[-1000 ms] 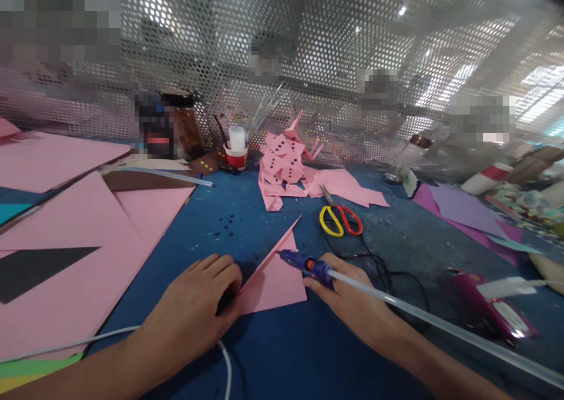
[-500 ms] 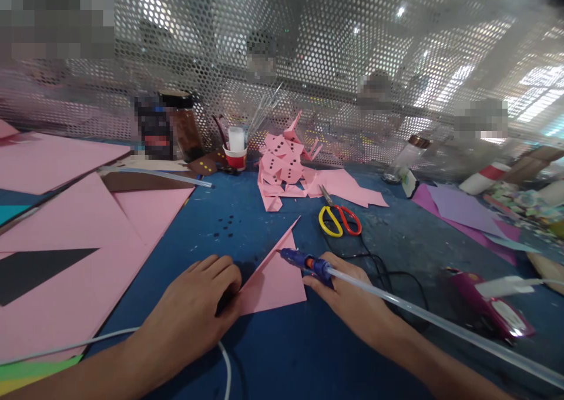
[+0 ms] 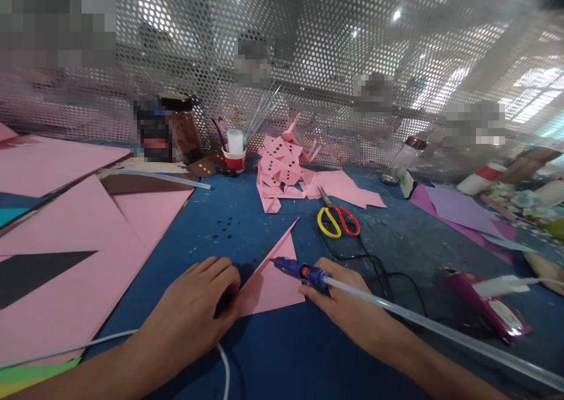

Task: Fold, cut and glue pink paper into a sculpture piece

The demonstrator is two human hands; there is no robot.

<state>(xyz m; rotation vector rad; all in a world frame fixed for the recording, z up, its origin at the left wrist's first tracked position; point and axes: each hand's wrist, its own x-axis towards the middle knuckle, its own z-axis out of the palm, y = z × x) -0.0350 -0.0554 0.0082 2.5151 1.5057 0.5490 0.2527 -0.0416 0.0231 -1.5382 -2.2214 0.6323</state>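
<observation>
A folded pink paper triangle lies on the blue table in front of me. My left hand rests on its left corner with fingers curled, pinning it down. My right hand is closed round a blue glue gun with a long clear glue stick running out of its back. The gun's nozzle touches the raised fold of the triangle.
Yellow and red scissors and a heap of dotted pink pieces lie beyond. Large pink sheets cover the left. A purple glue gun and black cord lie right. Jars stand by the perforated metal wall.
My right hand has slid the glue gun slightly left along the fold. The left hand stays where it was.
</observation>
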